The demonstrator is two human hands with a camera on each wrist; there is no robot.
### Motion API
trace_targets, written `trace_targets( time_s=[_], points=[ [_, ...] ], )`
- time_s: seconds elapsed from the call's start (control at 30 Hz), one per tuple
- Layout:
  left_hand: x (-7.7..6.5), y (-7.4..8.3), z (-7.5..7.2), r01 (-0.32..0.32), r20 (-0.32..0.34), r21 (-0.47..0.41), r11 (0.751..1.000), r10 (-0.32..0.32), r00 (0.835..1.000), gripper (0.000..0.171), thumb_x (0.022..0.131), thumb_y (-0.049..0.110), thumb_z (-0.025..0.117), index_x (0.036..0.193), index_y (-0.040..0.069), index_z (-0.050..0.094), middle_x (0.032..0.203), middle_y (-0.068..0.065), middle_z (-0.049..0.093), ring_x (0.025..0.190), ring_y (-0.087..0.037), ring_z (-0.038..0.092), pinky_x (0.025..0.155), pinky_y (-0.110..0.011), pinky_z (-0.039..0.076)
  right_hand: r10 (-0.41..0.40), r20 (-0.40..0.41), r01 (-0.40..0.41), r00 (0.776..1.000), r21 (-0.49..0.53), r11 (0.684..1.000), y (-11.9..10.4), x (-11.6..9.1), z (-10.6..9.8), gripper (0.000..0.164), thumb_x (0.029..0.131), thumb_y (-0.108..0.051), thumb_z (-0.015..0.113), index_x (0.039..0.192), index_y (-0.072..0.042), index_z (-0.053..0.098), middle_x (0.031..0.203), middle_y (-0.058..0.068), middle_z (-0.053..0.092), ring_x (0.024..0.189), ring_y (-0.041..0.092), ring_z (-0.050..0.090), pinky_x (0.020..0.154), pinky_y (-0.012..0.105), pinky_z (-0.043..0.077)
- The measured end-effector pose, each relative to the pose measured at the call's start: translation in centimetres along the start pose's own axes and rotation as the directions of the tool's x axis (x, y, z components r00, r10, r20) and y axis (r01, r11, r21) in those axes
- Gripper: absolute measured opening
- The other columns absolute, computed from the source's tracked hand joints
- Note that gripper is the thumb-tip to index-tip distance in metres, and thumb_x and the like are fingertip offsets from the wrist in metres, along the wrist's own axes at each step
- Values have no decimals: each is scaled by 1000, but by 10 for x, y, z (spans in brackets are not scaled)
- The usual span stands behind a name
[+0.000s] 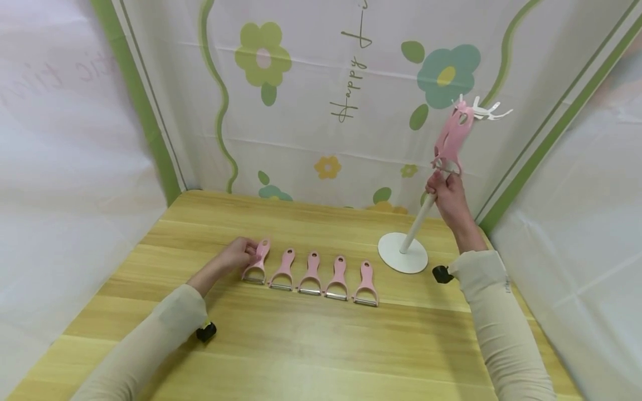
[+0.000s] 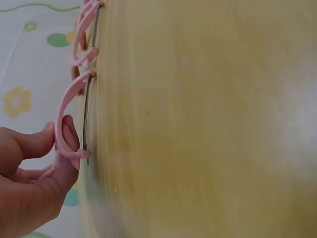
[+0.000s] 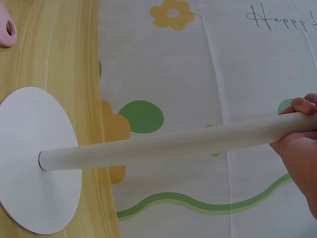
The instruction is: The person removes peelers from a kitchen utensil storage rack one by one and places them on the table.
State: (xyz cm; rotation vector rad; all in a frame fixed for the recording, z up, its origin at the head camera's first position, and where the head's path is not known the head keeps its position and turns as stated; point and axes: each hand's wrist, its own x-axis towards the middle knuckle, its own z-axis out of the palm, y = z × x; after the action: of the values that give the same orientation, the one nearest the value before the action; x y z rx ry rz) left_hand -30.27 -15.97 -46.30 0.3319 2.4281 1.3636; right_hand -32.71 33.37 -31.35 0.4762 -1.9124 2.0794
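Note:
A row of pink peelers (image 1: 312, 266) lies on the wooden table, blades toward the near side. At its left end, my left hand (image 1: 237, 254) pinches the leftmost peeler (image 1: 261, 252) between thumb and fingers. The left wrist view shows that peeler's curved frame (image 2: 61, 119) and thin metal blade close above the tabletop. My right hand (image 1: 450, 201) grips the upper part of a white stand's pole (image 1: 417, 225), just below several pink peelers (image 1: 453, 136) hanging from its top. In the right wrist view, the stand's round base (image 3: 54, 203) sits on the table.
White hooks (image 1: 485, 110) spread out at the top of the stand. Behind the wooden table (image 1: 301, 345) hangs a white curtain (image 1: 311, 111) with printed flowers; more cloth hangs at both sides. A black wrist device (image 1: 206, 332) sits beneath the left sleeve.

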Motion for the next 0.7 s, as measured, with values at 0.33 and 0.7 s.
trace_targets(
  time_s=[0.33, 0.7],
  points=[
    [0, 1, 4, 44, -68, 235, 971, -29, 997, 38, 93, 5, 63, 124, -16, 56, 92, -19, 68, 63, -13, 56, 54, -22, 49, -26, -7, 26, 1000, -45, 999, 8, 7, -4, 9, 105, -16, 41, 110, -14, 48, 72, -4, 38, 67, 11, 33, 62, 19, 35],
    [-4, 6, 3, 64, -63, 318, 946, -47, 997, 41, 96, 13, 63, 127, -12, 52, 102, -22, 66, 82, -24, 62, 65, -30, 54, -25, -12, 25, 1000, -17, 1000, 8, 6, -2, 9, 104, -19, 42, 108, -15, 48, 72, -4, 38, 66, 11, 32, 61, 18, 33]
  ],
)
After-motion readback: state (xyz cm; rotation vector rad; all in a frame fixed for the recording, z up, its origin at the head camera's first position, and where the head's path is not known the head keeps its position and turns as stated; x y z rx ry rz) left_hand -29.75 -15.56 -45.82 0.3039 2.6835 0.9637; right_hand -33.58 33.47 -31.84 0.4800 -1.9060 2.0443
